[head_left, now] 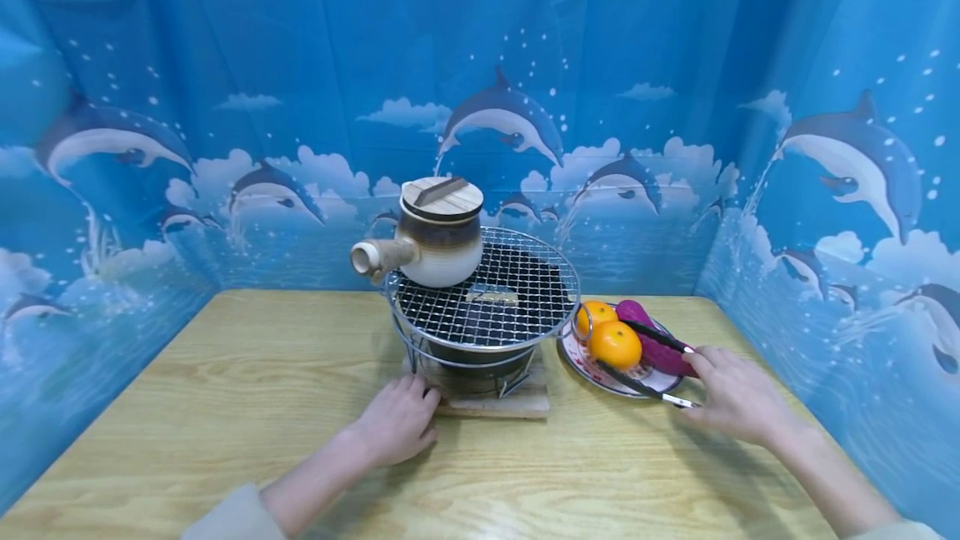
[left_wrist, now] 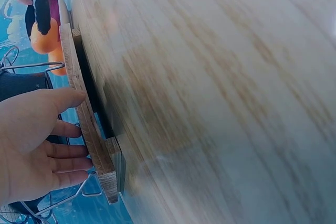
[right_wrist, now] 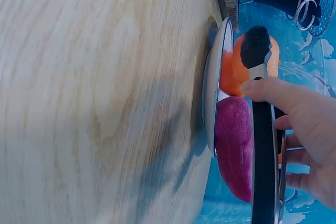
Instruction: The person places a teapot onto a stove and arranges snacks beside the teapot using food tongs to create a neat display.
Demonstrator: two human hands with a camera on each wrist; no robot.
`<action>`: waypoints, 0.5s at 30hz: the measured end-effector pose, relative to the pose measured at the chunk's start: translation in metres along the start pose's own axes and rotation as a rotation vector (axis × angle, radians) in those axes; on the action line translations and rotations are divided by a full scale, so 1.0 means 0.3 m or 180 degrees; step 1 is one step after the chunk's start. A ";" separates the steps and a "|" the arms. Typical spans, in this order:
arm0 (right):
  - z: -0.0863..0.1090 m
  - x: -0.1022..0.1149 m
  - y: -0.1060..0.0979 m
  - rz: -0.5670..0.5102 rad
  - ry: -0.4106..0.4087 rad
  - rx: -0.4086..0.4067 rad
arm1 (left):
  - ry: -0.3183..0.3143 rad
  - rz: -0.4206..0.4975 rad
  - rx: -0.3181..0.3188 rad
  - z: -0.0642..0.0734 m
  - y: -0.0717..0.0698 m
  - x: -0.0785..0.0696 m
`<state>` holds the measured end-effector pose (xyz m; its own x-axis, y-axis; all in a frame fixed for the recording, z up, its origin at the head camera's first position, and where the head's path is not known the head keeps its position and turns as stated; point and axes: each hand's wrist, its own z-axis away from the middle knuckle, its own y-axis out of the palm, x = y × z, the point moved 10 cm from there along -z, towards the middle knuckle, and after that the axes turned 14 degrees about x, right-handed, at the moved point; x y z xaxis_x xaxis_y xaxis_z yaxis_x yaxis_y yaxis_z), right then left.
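Observation:
My right hand (head_left: 738, 398) holds a pair of tongs (right_wrist: 264, 156) with black tips, spread apart over the plate (head_left: 576, 367). Between the tips sits the front orange (head_left: 617, 346), with a second orange (head_left: 597, 315) behind it. A purple sweet potato (right_wrist: 233, 145) lies on the plate beside them, partly behind the tongs in the head view. My left hand (head_left: 397, 419) is at the front left corner of the wooden board (head_left: 491, 407) under the grill. In the left wrist view its thumb touches the board's edge (left_wrist: 84, 98), fingers loosely extended.
A round wire rack (head_left: 517, 307) tops the dark grill (head_left: 476, 357) on its wire stand. On the rack's left part stands a lidded clay pot (head_left: 441, 248), its handle (head_left: 382, 257) pointing left. Blue dolphin-print curtains (head_left: 300, 65) enclose the wooden table (head_left: 262, 373) behind and at both sides.

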<state>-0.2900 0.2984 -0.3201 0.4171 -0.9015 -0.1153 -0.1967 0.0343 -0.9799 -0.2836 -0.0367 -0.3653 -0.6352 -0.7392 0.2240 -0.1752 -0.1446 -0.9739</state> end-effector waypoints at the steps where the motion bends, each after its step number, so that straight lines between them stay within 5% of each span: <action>1: 0.002 -0.002 -0.002 -0.0009 0.0011 -0.0005 | 0.0003 -0.0007 -0.0009 0.000 -0.001 -0.001; 15: 0.011 0.015 -0.035 -0.0010 0.0038 -0.0099 | 0.0005 0.0075 -0.0013 -0.002 0.003 0.002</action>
<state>-0.2831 0.2955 -0.3111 0.4072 -0.9067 -0.1101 -0.2230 0.0182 -0.9747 -0.2845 -0.0370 -0.3660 -0.6402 -0.7414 0.2011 -0.1633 -0.1245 -0.9787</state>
